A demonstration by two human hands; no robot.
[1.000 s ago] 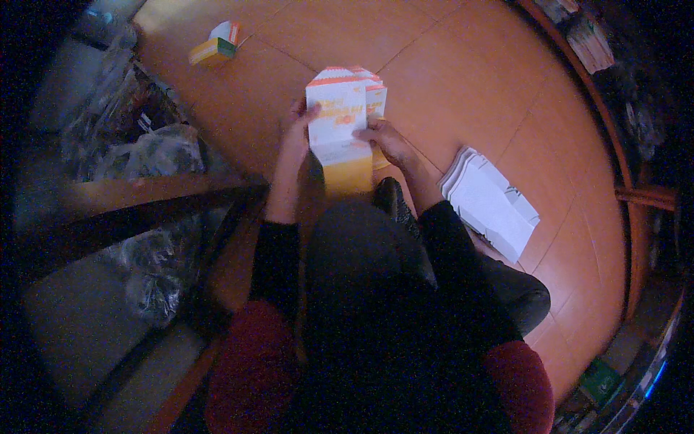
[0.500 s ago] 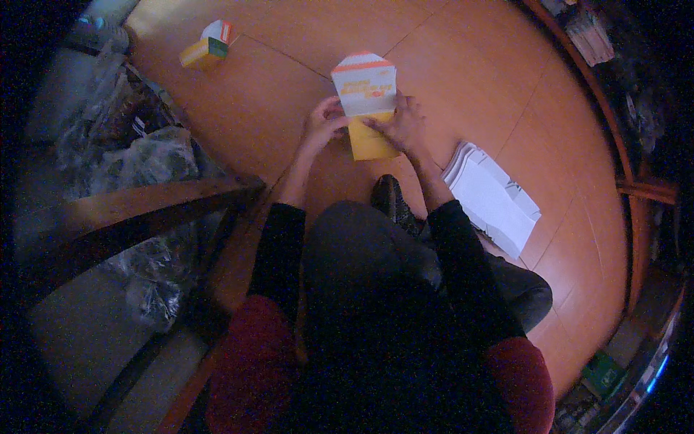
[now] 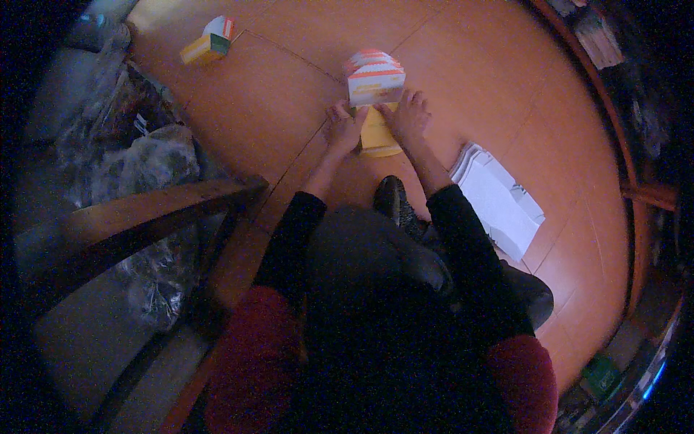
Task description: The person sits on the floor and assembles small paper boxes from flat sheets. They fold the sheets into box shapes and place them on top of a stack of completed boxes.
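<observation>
A stack of folded printed card sheets [image 3: 377, 87], white with orange edges in its far part and yellow nearer me, is in front of me over the floor. Its far edges fan out in several layers. My left hand [image 3: 344, 129] holds its left side, thumb along the yellow part. On the opposite side my right hand [image 3: 408, 118] lays its thumb across the yellow face, and its other fingers spread beyond the right edge. The fingers' undersides are hidden. A white stack of folded sheets [image 3: 499, 202] lies on the floor right of my right forearm.
At the far left of the tiled floor [image 3: 303, 36] sits a small yellow, green and white stack [image 3: 207, 45]. Clear plastic bags [image 3: 155, 155] lie left, behind a curved wooden bar [image 3: 166, 199]. A dark shoe [image 3: 392, 199] is below my hands. Wooden furniture [image 3: 636, 239] edges the right.
The card stack has shifted slightly right, its far edges now fanned more into layers. My left hand has moved right and closed in on its side; the right hand has moved slightly.
</observation>
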